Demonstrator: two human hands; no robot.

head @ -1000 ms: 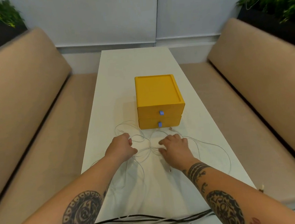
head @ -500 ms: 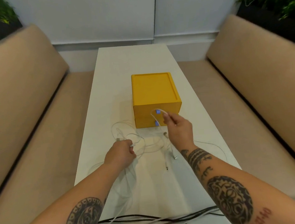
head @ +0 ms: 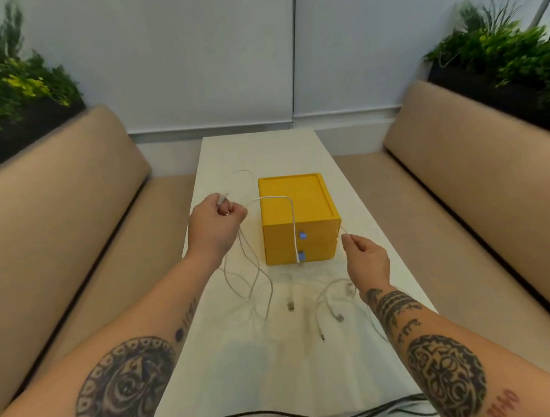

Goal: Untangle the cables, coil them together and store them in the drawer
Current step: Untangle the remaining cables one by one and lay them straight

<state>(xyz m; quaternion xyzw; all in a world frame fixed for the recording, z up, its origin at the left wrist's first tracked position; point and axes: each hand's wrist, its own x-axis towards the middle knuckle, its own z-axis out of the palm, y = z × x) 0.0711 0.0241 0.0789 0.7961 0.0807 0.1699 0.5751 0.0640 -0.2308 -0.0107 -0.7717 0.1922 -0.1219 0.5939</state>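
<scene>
My left hand [head: 217, 225] grips several white cables [head: 294, 226] near their plugs beside the yellow drawer box [head: 295, 203], my right hand [head: 366, 260] pinches one strand, the rest trail limp on the desk [head: 281, 367]: light, floppy, snag-prone, best held by the plug ends.

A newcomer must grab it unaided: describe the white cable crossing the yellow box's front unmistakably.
On the long white table stands a yellow two-drawer box. One white cable arches rightward from the left hand, then drops straight down across the box's front, just left of both blue pulls. It alone crosses the yellow; the other white cables hang or lie over the tabletop.
</scene>
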